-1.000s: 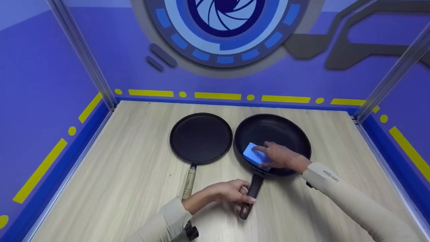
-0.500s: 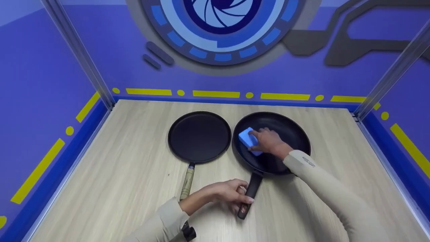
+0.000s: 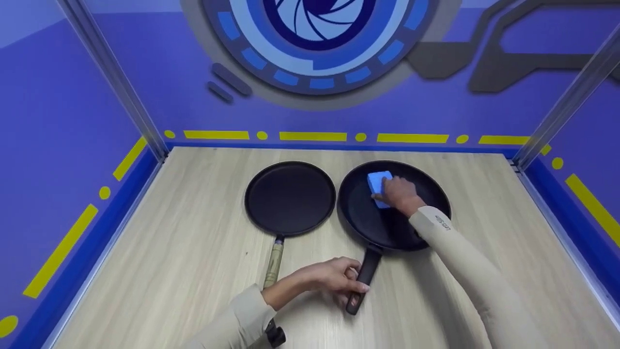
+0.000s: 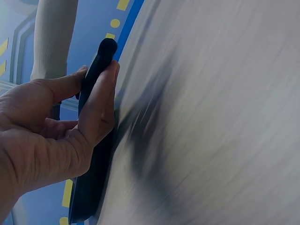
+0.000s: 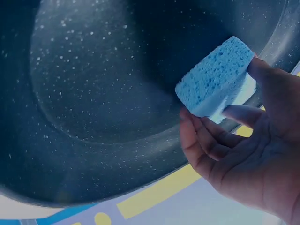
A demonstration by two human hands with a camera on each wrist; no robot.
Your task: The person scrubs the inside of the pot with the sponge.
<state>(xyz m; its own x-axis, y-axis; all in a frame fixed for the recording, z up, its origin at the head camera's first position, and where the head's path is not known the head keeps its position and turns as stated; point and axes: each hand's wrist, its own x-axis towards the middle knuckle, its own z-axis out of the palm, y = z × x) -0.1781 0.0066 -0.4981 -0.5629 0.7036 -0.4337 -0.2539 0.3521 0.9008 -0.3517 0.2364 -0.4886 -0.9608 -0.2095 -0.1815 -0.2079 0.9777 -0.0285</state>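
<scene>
A deep black frying pan point(image 3: 358, 213) lies on the right side of the wooden table. My right hand point(image 3: 401, 194) grips a light blue sponge point(image 3: 379, 180) against the inside of this pan, toward its far part. In the right wrist view the sponge point(image 5: 215, 75) shows its pores, held between thumb and fingers, and pale specks dot the pan's dark surface point(image 5: 93, 93). My left hand point(image 3: 334, 278) holds the pan's black handle point(image 3: 369, 266) between thumb and fingers. The left wrist view shows that handle point(image 4: 96, 70) pinched above the table, fingers beneath it.
A flat black crepe pan point(image 3: 290, 198) with a wood-patterned handle point(image 3: 273, 264) lies just left of the frying pan, its handle end behind the left forearm. Blue printed walls point(image 3: 310, 116) border the pale wooden table point(image 3: 203, 218) at the back and both sides.
My right hand has moved the sponge from the pan's near left part to its far part, then a little right. My left hand keeps its hold on the handle.
</scene>
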